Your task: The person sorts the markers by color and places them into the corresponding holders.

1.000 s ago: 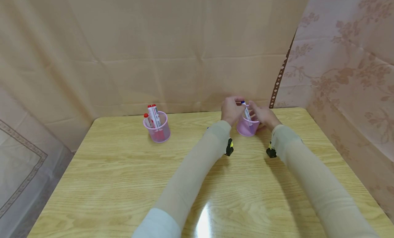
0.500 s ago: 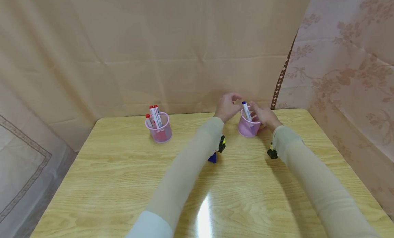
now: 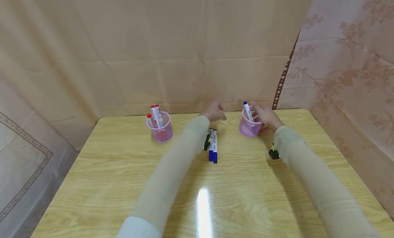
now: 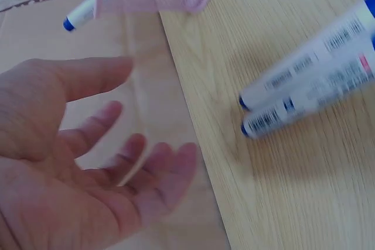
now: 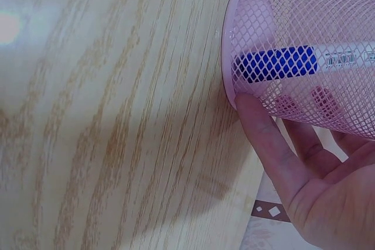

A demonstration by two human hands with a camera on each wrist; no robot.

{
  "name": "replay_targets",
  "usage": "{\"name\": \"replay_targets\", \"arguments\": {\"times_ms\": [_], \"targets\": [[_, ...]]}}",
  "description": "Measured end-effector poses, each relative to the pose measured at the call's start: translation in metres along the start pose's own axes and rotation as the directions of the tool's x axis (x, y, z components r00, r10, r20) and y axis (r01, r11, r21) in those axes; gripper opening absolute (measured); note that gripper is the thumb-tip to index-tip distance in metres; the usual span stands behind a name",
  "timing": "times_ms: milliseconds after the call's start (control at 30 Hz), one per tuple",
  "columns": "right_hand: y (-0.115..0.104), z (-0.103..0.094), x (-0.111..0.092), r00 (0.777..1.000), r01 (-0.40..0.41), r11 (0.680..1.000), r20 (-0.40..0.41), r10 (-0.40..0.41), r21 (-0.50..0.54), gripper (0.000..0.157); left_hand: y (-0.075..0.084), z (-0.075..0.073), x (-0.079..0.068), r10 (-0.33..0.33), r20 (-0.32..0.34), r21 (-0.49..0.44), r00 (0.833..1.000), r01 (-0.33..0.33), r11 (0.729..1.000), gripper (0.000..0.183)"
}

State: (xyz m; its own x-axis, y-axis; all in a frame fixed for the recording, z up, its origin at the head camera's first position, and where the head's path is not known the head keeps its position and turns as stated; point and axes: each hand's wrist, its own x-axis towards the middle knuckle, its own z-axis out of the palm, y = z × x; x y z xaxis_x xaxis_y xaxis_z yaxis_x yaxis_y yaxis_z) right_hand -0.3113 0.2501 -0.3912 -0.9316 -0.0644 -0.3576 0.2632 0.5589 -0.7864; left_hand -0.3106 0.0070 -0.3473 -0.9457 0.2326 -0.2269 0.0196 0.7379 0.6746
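Observation:
My left hand (image 3: 213,112) hovers over the back of the table, fingers loosely bent and apart, holding nothing. Two white markers with blue caps (image 3: 215,145) lie side by side on the table just below it; the left wrist view shows them (image 4: 310,68) right of the fingers. My right hand (image 3: 266,117) holds the right-hand pink mesh pen cup (image 3: 248,130) from its right side, some fingers seen through the mesh in the right wrist view. One blue marker (image 3: 248,111) leans inside that cup, its blue cap (image 5: 278,64) at the cup's bottom.
A second pink mesh pen cup (image 3: 163,135) stands at the back left, with several red-and-white markers (image 3: 157,117) in it. A beige curtain (image 3: 138,60) hangs behind the wooden table (image 3: 107,176), and a floral cloth (image 3: 347,73) hangs on the right.
My left hand has let go of the marker in the right-hand cup and moved left, uncovering the two blue markers on the table. The right hand stays at the cup.

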Motion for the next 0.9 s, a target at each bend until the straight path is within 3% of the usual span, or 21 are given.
{"name": "replay_targets", "arguments": {"times_ms": [167, 333, 600, 700, 833, 900], "targets": [[0.001, 0.001, 0.003, 1.000, -0.009, 1.000, -0.004, 0.010, 0.007, 0.109, -0.016, -0.004, -0.006, -0.083, 0.071, 0.056, 0.994, 0.079, 0.995, 0.028], [0.001, 0.000, 0.005, 1.000, -0.018, 1.000, -0.005, 0.018, 0.002, 0.110, -0.031, 0.000, -0.011, -0.193, 0.143, 0.089, 0.971, 0.181, 0.979, 0.039], [0.001, 0.000, 0.005, 1.000, -0.005, 1.000, 0.003, 0.005, -0.011, 0.110, -0.044, 0.004, -0.015, -0.284, 0.192, 0.096, 0.939, 0.270, 0.958, 0.044], [0.001, 0.000, 0.004, 1.000, -0.008, 1.000, -0.002, 0.008, -0.014, 0.110, -0.047, 0.004, -0.017, -0.288, 0.186, 0.090, 0.939, 0.276, 0.957, 0.038], [0.000, 0.000, 0.004, 1.000, -0.009, 1.000, -0.001, 0.009, -0.018, 0.110, -0.053, 0.005, -0.015, -0.252, 0.185, 0.133, 0.950, 0.230, 0.964, 0.025], [0.001, 0.000, 0.004, 1.000, -0.007, 1.000, 0.001, 0.007, -0.019, 0.110, -0.057, 0.007, -0.013, -0.258, 0.194, 0.127, 0.946, 0.236, 0.963, 0.018]]}}
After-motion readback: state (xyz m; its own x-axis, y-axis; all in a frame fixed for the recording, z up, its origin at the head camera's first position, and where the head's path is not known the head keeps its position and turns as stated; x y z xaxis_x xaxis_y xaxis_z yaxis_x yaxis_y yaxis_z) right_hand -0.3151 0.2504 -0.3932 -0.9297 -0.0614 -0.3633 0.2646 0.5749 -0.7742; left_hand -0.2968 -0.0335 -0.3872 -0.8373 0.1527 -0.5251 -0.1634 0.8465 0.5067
